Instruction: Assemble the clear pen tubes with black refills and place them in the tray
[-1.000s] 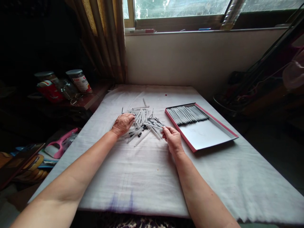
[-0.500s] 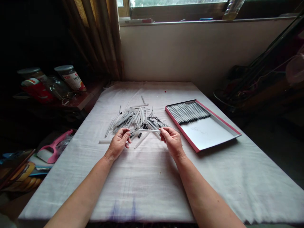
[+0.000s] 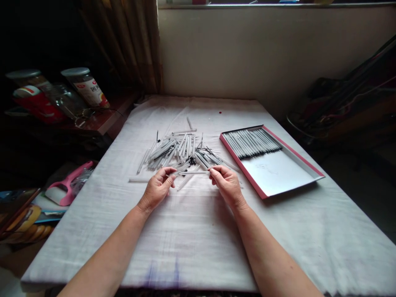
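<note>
A slim clear-and-white pen barrel [image 3: 195,173] lies level between my hands, above the near edge of the pile. My right hand [image 3: 227,184] pinches its right end between thumb and fingers. My left hand [image 3: 159,185] is closed in a pinch at the pen's pointed left end; a small clear piece seems to be in its fingertips, too faint to name. Just behind is a loose pile of pen parts [image 3: 173,150]: clear barrels, thin dark refills [image 3: 210,156] and small black pieces [image 3: 192,160].
On the right a shallow pink-edged box lid [image 3: 267,175] holds a row of pens [image 3: 252,142] along its far side. A single barrel [image 3: 138,180] lies left of my left hand. Jars [image 3: 89,88] and a pink-handled item [image 3: 69,185] stand beyond the white-clothed table's [image 3: 192,239] left edge.
The view has tipped downward, so the window has left the picture. My left fingertips have drawn together near the pen's tip. My right hand keeps its hold on the pen.
</note>
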A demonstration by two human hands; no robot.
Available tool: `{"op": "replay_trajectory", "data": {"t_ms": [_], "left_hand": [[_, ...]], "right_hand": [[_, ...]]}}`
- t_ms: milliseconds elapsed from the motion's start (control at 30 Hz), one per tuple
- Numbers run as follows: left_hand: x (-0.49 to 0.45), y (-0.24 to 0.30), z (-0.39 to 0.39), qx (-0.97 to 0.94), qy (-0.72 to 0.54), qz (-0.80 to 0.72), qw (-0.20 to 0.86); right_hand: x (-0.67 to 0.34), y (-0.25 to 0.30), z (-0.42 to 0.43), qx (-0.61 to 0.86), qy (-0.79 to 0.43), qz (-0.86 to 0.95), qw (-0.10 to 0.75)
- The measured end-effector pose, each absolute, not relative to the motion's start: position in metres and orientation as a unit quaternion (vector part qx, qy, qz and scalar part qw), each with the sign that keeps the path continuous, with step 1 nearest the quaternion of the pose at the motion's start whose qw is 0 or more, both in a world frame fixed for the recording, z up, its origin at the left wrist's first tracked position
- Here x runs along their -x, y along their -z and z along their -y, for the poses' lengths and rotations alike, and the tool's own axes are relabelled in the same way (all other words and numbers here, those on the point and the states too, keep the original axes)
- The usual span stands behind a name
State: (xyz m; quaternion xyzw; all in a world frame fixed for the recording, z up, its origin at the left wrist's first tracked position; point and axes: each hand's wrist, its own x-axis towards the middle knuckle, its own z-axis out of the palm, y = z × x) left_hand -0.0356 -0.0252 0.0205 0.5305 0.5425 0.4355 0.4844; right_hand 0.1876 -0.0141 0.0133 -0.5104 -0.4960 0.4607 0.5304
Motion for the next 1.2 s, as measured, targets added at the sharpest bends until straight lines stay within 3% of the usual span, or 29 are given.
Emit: {"op": "replay_trajectory", "data": {"t_ms": [200, 400, 833, 1200], "left_hand": [[0.036, -0.019, 0.026, -0.539, -0.403, -0.548, 0.496], [0.032, -0.022, 0.029, -0.506, -0.352, -0.554, 0.559], [0.032, -0.021, 0.026, -0.448, -0.303, -0.564, 0.624], [0.034, -0.022, 0.023, -0.458, -0.351, -0.539, 0.614]], "right_hand": [[-0.193, -0.018, 0.014, 0.519, -0.484, 0.505, 0.491], [-0.200, -0.020, 0.018, 0.491, -0.533, 0.618, 0.304], [-0.199, -0.007, 0.014, 0.433, -0.438, 0.730, 0.297], [-0.192, -0.025, 0.020, 0.462, -0.371, 0.745, 0.305]]}}
